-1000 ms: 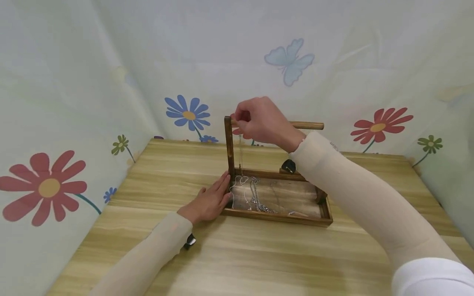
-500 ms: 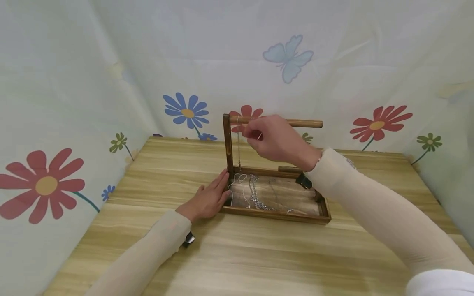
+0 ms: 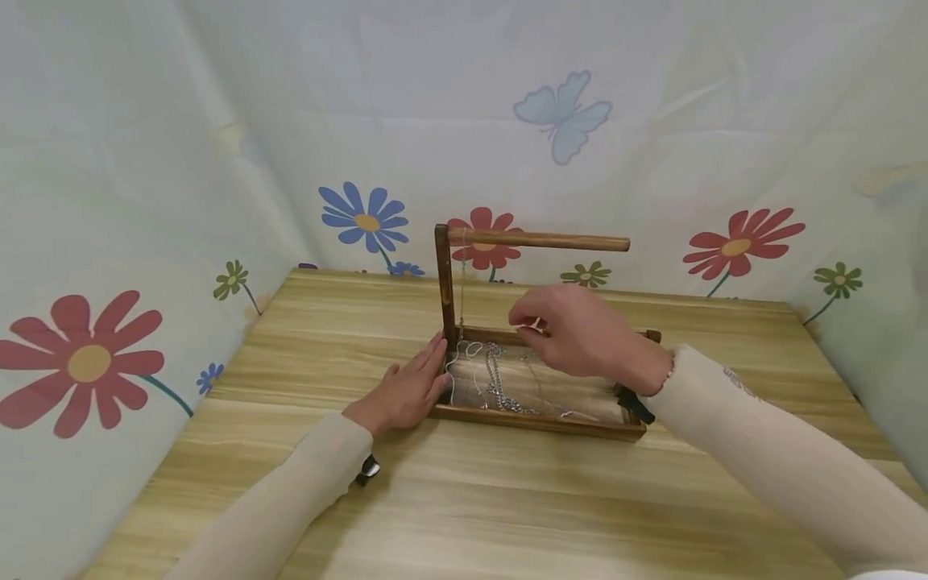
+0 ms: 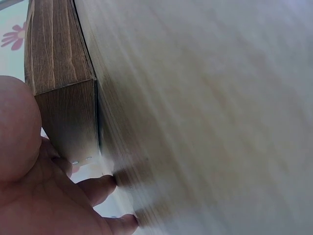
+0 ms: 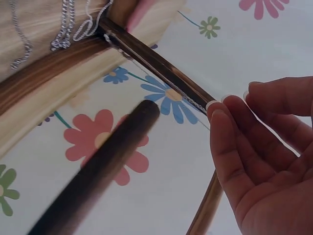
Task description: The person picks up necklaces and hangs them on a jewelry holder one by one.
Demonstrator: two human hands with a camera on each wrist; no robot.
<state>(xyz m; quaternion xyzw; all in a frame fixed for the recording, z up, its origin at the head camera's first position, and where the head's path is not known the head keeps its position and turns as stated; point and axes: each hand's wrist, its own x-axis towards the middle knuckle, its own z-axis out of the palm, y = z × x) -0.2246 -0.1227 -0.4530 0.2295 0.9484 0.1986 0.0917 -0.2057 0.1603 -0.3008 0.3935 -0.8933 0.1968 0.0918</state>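
A wooden jewelry stand has an upright post (image 3: 445, 282), a top bar (image 3: 558, 240) and a base tray (image 3: 544, 428). One thin necklace (image 3: 463, 282) hangs from the bar's left end, beside the post. My left hand (image 3: 406, 391) rests with straight fingers against the tray's left side; the left wrist view shows its fingers by the dark wood. Over the tray is my right hand (image 3: 583, 334), fingers loosely bent and thumb near the fingertips, with nothing visible between them. In the tray lie a chunky silver chain (image 3: 500, 387), a pale cord-like chain (image 3: 474, 350) and a finer chain (image 3: 538, 374).
A dark rod (image 5: 102, 161) crosses the right wrist view below the right hand; in the head view that hand hides most of it. The stand sits on a wood-grain table (image 3: 464, 499). A flowered cloth backdrop (image 3: 652, 145) rises behind and at both sides.
My right hand has left the bar's left end and moved down and right to above the tray. The thin necklace stays hanging from the bar. My left hand has not moved.
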